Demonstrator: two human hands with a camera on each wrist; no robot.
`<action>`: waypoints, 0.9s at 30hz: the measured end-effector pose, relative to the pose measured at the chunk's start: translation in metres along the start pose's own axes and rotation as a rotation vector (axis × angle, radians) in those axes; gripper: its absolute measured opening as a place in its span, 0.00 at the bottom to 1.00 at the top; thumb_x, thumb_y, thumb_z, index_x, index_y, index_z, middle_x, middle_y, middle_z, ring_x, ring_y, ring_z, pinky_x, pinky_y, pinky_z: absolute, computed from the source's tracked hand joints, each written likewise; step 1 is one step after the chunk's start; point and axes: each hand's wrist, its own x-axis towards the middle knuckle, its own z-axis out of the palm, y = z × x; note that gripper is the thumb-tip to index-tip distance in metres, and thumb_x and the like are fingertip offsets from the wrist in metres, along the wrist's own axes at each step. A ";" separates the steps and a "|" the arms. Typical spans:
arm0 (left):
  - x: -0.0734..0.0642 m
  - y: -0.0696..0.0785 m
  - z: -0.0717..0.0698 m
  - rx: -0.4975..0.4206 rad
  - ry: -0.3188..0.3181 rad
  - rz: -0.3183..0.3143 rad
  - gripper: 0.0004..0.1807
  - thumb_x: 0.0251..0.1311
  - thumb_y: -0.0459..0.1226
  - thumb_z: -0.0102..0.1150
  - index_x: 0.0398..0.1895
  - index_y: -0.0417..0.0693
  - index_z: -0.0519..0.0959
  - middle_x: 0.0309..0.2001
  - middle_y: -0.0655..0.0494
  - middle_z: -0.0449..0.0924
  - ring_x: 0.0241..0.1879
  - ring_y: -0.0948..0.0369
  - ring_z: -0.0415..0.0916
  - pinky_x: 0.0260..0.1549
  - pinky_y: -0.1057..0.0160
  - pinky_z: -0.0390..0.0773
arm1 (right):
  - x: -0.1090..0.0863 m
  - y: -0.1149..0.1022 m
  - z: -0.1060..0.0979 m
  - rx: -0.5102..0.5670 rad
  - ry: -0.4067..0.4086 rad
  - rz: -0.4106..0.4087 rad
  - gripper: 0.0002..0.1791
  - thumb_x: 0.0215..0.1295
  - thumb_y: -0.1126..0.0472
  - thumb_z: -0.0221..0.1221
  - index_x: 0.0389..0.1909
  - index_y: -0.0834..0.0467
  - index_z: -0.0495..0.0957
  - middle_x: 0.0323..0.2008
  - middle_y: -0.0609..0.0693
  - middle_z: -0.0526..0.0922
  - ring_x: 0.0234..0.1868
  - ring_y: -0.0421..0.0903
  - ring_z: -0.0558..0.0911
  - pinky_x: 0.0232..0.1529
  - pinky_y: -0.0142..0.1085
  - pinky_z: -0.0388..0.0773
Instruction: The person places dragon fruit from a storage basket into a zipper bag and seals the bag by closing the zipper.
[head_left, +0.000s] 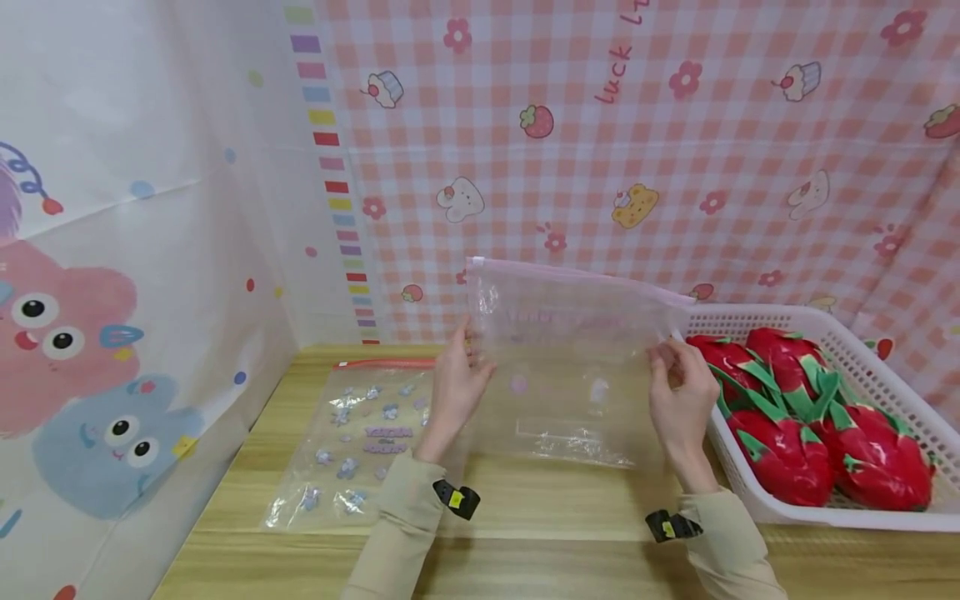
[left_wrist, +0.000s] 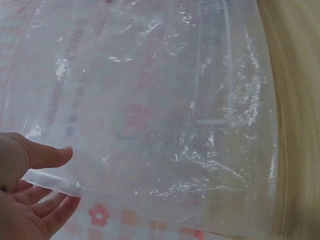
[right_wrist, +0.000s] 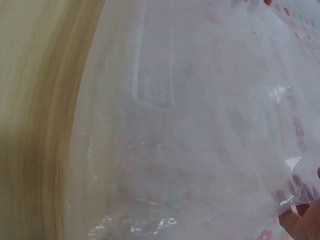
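Note:
A clear zip bag (head_left: 570,367) with a pink zip strip and a white slider at its upper left corner stands upright between my hands, above the table. My left hand (head_left: 455,392) holds its left edge, thumb on the near side and fingers behind. In the left wrist view the thumb (left_wrist: 52,156) lies over the film, somewhat apart from the fingers. My right hand (head_left: 682,396) pinches the right edge; only its fingertips (right_wrist: 295,222) show at the corner of the right wrist view. Nothing shows inside the bag.
Left on the wooden table (head_left: 555,508) lies a second clear bag (head_left: 345,454) with a red zip and blue prints. At the right, a white plastic basket (head_left: 847,518) holds several red dragon fruits (head_left: 780,454) with green tips. A pink checked cloth (head_left: 570,183) hangs behind.

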 end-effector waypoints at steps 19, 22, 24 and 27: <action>0.014 0.067 -0.004 0.349 0.328 0.790 0.21 0.61 0.28 0.55 0.59 0.38 0.72 0.57 0.43 0.77 0.62 0.45 0.69 0.67 0.57 0.64 | -0.015 -0.036 -0.001 0.075 0.186 -0.185 0.08 0.47 0.82 0.62 0.31 0.73 0.81 0.31 0.67 0.82 0.23 0.34 0.64 0.29 0.16 0.60; 0.019 0.072 -0.002 0.358 0.346 0.823 0.20 0.61 0.29 0.56 0.57 0.40 0.74 0.55 0.45 0.78 0.61 0.46 0.70 0.67 0.57 0.65 | -0.020 -0.032 -0.002 0.128 0.159 -0.196 0.10 0.45 0.84 0.62 0.31 0.74 0.80 0.32 0.68 0.82 0.25 0.32 0.69 0.29 0.13 0.65; 0.020 0.072 0.001 0.344 0.364 0.833 0.17 0.60 0.30 0.57 0.53 0.41 0.76 0.51 0.46 0.80 0.58 0.48 0.73 0.64 0.59 0.69 | -0.023 -0.030 -0.005 0.175 0.127 -0.186 0.10 0.45 0.84 0.62 0.32 0.75 0.80 0.33 0.69 0.81 0.29 0.30 0.73 0.32 0.12 0.70; 0.020 0.069 0.006 0.312 0.380 0.835 0.10 0.60 0.30 0.58 0.44 0.40 0.79 0.43 0.48 0.82 0.51 0.52 0.77 0.56 0.62 0.75 | -0.027 -0.029 -0.010 0.228 0.070 -0.161 0.08 0.49 0.81 0.62 0.33 0.76 0.80 0.34 0.67 0.80 0.36 0.29 0.79 0.35 0.15 0.75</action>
